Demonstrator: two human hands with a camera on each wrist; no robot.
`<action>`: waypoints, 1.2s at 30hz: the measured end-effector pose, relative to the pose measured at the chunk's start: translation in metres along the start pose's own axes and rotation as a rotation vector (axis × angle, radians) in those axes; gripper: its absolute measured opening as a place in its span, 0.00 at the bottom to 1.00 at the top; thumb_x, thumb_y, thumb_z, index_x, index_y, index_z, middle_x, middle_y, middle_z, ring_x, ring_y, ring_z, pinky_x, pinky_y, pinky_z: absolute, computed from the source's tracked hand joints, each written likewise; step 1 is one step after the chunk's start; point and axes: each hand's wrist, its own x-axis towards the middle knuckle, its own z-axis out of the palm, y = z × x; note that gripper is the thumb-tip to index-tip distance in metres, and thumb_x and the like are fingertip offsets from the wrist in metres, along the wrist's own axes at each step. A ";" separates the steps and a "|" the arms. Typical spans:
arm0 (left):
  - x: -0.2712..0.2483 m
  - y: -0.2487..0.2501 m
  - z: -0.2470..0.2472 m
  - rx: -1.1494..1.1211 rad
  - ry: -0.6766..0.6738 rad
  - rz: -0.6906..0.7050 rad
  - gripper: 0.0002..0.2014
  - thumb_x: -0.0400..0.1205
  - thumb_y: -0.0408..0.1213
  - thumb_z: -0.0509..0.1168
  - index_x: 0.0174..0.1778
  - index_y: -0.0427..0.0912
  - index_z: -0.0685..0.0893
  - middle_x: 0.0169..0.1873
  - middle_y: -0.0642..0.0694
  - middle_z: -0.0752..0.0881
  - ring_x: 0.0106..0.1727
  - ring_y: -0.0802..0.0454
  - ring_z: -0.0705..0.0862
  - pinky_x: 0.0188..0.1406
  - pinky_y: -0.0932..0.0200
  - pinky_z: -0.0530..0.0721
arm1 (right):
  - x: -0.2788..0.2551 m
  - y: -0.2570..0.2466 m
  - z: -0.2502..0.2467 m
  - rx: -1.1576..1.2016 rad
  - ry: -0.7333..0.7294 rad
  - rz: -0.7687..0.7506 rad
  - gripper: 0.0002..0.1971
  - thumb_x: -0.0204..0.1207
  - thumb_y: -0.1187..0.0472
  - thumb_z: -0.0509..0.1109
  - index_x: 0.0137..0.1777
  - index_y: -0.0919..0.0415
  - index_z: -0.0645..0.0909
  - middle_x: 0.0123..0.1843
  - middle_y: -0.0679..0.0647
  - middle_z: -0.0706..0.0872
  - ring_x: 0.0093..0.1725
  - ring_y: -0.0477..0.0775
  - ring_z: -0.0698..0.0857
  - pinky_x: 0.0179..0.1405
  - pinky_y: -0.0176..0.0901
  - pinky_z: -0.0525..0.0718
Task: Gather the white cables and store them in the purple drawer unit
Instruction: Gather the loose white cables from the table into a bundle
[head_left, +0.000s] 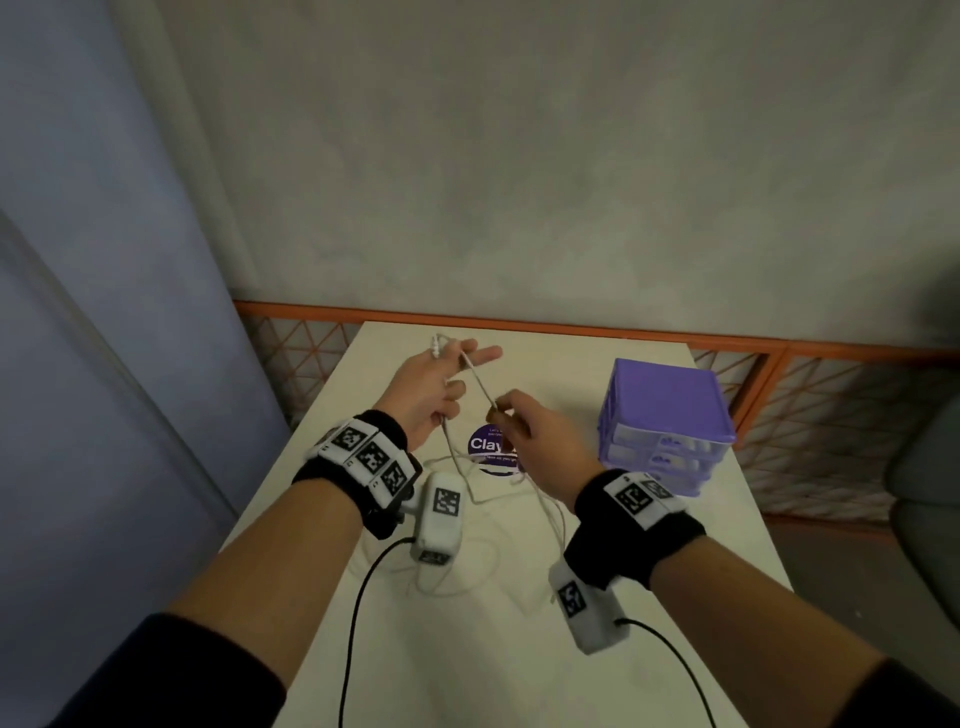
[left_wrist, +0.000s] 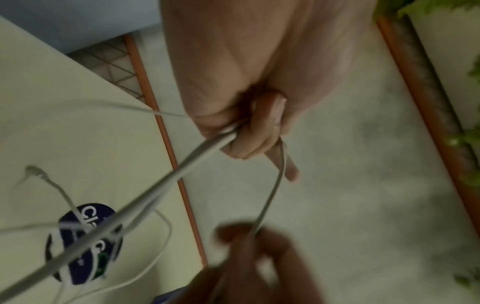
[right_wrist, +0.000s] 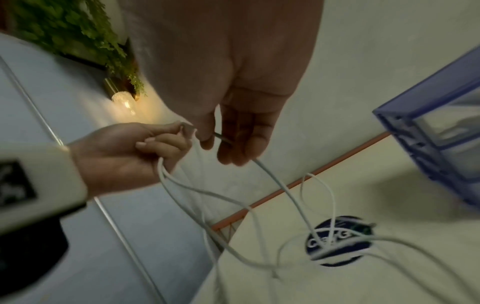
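Thin white cables (head_left: 480, 387) are stretched between both hands above the table. My left hand (head_left: 441, 382) is raised, with cable looped over its fingers and strands held under the curled lower fingers (left_wrist: 244, 142); the index finger points out. My right hand (head_left: 519, 423) pinches the cable (right_wrist: 221, 137) between thumb and fingertips just right of the left hand. Loose white cable loops (right_wrist: 322, 242) trail down onto the table (head_left: 597, 649). The purple drawer unit (head_left: 667, 410) stands on the table's right side, its clear drawers facing me and pushed in.
A round dark blue sticker (head_left: 488, 447) lies on the table under the cables. An orange lattice rail (head_left: 571, 325) runs behind the table before a grey wall. A blue panel (head_left: 104, 312) stands at left. Black wrist-camera leads (head_left: 358, 623) hang over the near table.
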 end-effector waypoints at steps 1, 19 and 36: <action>0.000 0.005 -0.002 -0.072 0.044 0.017 0.12 0.88 0.45 0.52 0.54 0.42 0.77 0.56 0.46 0.90 0.19 0.60 0.61 0.13 0.71 0.60 | -0.006 0.008 -0.002 -0.080 -0.010 -0.017 0.07 0.83 0.56 0.61 0.51 0.57 0.79 0.41 0.58 0.86 0.36 0.52 0.83 0.36 0.49 0.82; -0.020 -0.009 0.020 -0.021 0.003 0.001 0.15 0.88 0.44 0.52 0.65 0.45 0.77 0.49 0.48 0.92 0.22 0.59 0.61 0.14 0.71 0.62 | -0.027 0.021 -0.021 0.030 -0.075 0.035 0.17 0.78 0.60 0.63 0.67 0.50 0.76 0.56 0.51 0.87 0.56 0.50 0.83 0.58 0.43 0.77; -0.019 0.003 -0.006 -0.252 0.139 0.083 0.16 0.86 0.47 0.54 0.63 0.44 0.80 0.31 0.53 0.85 0.18 0.62 0.64 0.15 0.71 0.65 | -0.050 0.039 0.003 -0.161 0.024 -0.092 0.08 0.82 0.52 0.60 0.49 0.55 0.78 0.32 0.41 0.76 0.33 0.40 0.75 0.34 0.39 0.72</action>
